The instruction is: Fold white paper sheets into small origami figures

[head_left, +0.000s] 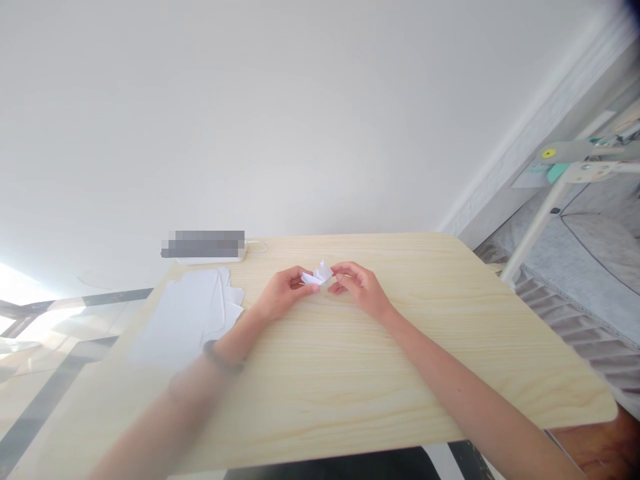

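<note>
A small folded piece of white paper (323,272), with pointed corners sticking up, is held just above the middle of the wooden table. My left hand (289,291) pinches its left side between thumb and fingers. From the other side, my right hand (361,285) has its thumb and index finger closed on the paper's right edge, while its lower fingers curl beneath. The paper's underside is hidden.
White paper sheets (185,307) lie stacked unevenly on the table's (425,393) left side. Behind them, a white device (215,259) with a cable stands near the wall (300,120). A pale metal frame (540,220) and a grey bed (595,247) are off to the right.
</note>
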Demonstrator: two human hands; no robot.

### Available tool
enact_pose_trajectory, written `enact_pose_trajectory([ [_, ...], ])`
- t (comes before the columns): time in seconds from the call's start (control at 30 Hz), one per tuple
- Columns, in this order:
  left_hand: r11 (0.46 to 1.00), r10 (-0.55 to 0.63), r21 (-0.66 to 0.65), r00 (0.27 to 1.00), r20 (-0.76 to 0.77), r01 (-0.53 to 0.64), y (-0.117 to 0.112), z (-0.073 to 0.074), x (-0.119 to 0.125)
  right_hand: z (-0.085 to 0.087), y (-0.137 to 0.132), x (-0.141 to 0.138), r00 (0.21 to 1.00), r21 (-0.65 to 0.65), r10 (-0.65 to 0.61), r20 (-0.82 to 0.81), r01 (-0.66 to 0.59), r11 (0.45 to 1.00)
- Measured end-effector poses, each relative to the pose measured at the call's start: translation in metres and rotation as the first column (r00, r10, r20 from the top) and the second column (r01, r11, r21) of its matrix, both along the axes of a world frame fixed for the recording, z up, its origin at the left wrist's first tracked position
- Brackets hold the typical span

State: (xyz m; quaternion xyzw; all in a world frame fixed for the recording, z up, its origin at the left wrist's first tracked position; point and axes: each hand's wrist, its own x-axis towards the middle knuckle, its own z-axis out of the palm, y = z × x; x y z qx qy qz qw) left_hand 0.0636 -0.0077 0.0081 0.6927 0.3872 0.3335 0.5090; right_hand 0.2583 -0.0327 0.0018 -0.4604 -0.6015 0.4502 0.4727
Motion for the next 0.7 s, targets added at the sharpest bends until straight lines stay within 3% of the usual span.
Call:
enact_pose_trajectory([
  [0.13, 0.996, -0.002, -0.088, 0.996, 0.086, 0.01, 0.003, 0.004, -0.002, -0.001, -0.002, 0.0, 0.998, 0.053, 0.048, 0.044, -0.05, 0.997],
  [0.27, 0.992, -0.024, -0.122, 0.991, 0.134, 0.04, 0.002, 0.006, -0.001, -0.004, -0.002, -0.003, 0.991, 0.108, 0.016, 0.129, -0.03, 0.994],
  [0.43, 0.995, -0.063, -0.071, 0.988, 0.144, 0.073, 0.001, 0.006, 0.002, -0.005, -0.003, -0.006, 0.983, 0.18, -0.058, 0.176, 0.026, 0.983],
  [0.7, 0.993, -0.121, 0.023, 0.978, 0.172, 0.119, -0.002, 0.004, 0.002, -0.006, -0.005, -0.01, 0.976, 0.171, -0.112, 0.187, 0.08, 0.982],
])
